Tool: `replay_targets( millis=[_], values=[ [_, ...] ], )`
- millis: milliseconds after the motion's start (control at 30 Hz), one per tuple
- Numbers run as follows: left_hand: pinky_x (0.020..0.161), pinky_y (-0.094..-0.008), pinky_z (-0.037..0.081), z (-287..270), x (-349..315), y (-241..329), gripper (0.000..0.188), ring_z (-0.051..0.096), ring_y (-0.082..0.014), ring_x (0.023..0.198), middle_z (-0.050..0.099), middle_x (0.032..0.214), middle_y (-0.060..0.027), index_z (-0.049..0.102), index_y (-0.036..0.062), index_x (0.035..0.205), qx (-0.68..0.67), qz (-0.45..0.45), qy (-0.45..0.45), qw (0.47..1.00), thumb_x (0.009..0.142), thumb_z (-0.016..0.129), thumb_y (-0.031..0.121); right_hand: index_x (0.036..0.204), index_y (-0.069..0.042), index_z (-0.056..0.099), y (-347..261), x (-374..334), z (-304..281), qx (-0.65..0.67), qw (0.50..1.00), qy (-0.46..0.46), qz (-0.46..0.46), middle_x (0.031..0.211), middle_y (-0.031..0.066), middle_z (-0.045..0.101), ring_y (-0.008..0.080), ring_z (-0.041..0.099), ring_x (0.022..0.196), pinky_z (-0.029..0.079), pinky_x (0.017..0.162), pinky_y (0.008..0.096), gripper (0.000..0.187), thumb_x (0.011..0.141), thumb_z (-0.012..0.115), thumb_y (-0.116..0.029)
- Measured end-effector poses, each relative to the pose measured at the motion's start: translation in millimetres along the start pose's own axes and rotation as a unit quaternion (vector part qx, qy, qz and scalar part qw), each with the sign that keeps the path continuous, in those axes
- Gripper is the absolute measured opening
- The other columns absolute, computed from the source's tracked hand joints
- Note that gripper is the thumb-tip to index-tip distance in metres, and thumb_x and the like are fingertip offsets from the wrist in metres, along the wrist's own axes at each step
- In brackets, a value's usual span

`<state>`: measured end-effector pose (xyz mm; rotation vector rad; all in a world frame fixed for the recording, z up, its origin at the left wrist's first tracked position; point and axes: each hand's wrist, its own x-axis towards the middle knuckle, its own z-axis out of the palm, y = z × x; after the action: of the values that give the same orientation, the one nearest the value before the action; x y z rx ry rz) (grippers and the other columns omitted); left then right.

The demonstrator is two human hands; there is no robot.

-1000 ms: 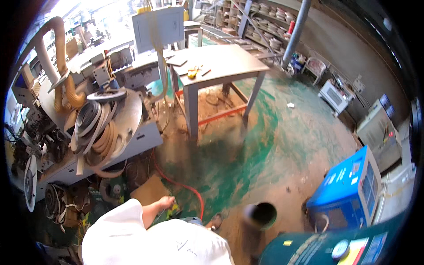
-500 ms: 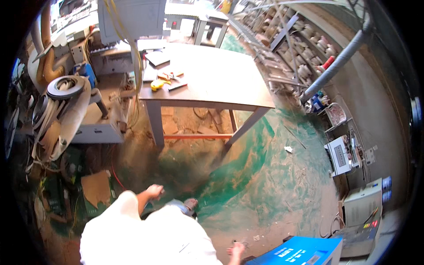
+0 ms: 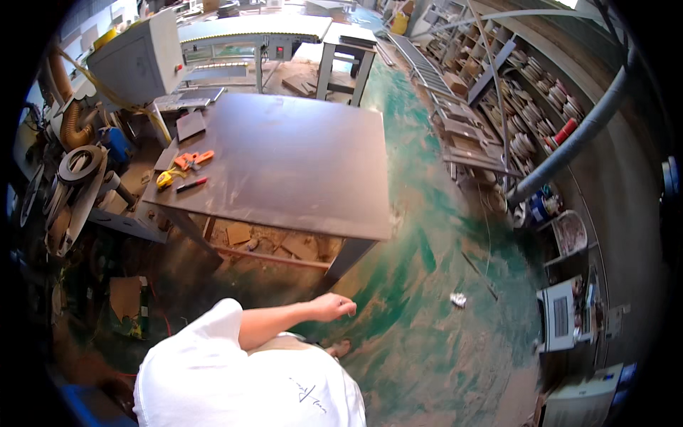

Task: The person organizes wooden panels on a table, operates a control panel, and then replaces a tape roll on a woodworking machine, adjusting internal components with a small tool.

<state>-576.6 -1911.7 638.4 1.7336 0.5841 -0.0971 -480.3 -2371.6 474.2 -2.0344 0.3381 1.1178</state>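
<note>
My left hand (image 3: 333,307) hangs in front of my body, its fingers curled together, and nothing shows in them. It is above the green dusty floor, a little short of the near side of a metal-topped table (image 3: 299,171), and touches nothing. My right hand is out of view. On the table's left end lie a yellow tape measure (image 3: 166,178), some orange hand tools (image 3: 191,161) and a dark marker with a red part (image 3: 192,185). A flat grey square piece (image 3: 191,126) rests behind them.
Left of the table stand a grey control cabinet (image 3: 135,60) and a machine with rolls of edging (image 3: 82,167). A roller conveyor (image 3: 420,64) and racks of coils (image 3: 530,99) line the right. A crumpled white scrap (image 3: 457,299) lies on the floor.
The view has swung right and closer to the table, which now appears further left. My left hand has swung forward and across to the right. My right hand and the blue box have left view.
</note>
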Motion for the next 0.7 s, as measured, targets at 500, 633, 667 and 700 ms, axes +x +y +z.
replay_targets(
  millis=[500,633,667,700],
  values=[
    [0.081,-0.0362,0.055,-225.1,422.8,170.0,0.045,0.071,-0.0222,0.088,0.074,0.095,-0.0128,0.073,0.0049,0.106,-0.116,-0.052,0.446,0.886,0.097,0.066,0.048,0.111,-0.008,0.055,-551.4,352.0,-281.8,-0.137,0.973,0.079,-0.169,0.075,0.0129,0.063,0.0254,0.062,0.053,0.051,0.043,0.0377,0.024,0.098,0.06,-0.027],
    [0.076,-0.032,0.054,-293.7,538.2,199.4,0.047,0.067,-0.0162,0.08,0.072,0.087,-0.0078,0.073,0.0041,0.107,-0.064,-0.067,0.491,0.866,0.095,0.07,0.05,0.083,-0.005,0.055,-618.5,446.0,-210.5,-0.112,0.991,-0.002,-0.074,0.054,0.0148,0.058,0.0292,0.057,0.039,0.045,0.034,0.0402,0.026,0.098,0.054,-0.027],
    [0.079,-0.0344,0.054,-313.1,554.4,194.3,0.049,0.069,-0.0199,0.083,0.073,0.09,-0.0099,0.073,0.0041,0.105,-0.032,-0.076,0.52,0.85,0.092,0.072,0.051,0.082,-0.005,0.055,-645.6,457.8,-178.3,-0.134,0.989,-0.033,-0.058,0.054,0.0146,0.058,0.0291,0.057,0.039,0.045,0.034,0.0403,0.026,0.098,0.054,-0.026],
    [0.08,-0.0372,0.055,-334.0,572.9,188.7,0.049,0.07,-0.0241,0.086,0.073,0.093,-0.0134,0.074,0.0037,0.102,0.019,-0.089,0.557,0.826,0.089,0.074,0.051,0.082,-0.005,0.055,-676.7,474.6,-152.0,-0.158,0.984,-0.061,-0.052,0.054,0.0145,0.058,0.029,0.057,0.039,0.045,0.034,0.0404,0.026,0.098,0.054,-0.026]
  ],
)
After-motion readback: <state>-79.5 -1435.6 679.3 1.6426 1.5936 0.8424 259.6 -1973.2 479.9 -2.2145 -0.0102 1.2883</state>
